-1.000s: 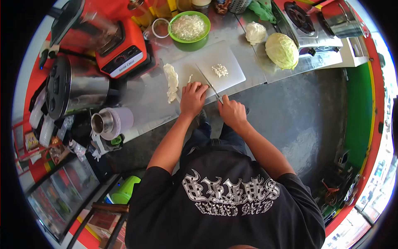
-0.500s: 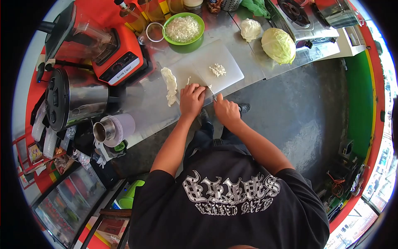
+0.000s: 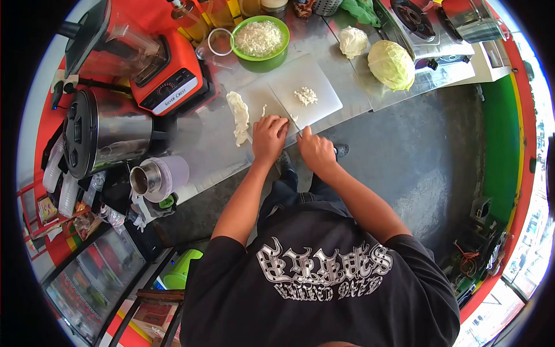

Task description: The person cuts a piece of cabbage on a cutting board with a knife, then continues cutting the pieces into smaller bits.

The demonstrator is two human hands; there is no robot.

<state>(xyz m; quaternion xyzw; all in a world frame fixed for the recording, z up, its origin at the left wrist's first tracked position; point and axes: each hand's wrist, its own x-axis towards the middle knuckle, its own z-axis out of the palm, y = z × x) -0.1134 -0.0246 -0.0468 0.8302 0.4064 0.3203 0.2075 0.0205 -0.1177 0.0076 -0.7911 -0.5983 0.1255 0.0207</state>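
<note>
At twelve o'clock on the steel surface (image 3: 329,46) stands a green bowl (image 3: 260,40) of shredded cabbage. At one o'clock a whole cabbage (image 3: 392,65) lies beside a smaller cabbage piece (image 3: 353,41), near the gas stove (image 3: 416,23). At ten o'clock an orange blender (image 3: 156,63) stands above a steel pot (image 3: 101,132). A metal cup (image 3: 144,178) lies at nine o'clock.

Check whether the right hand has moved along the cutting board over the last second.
Yes. The right hand with the knife has shifted left along the white cutting board, closing toward the left hand.
</note>
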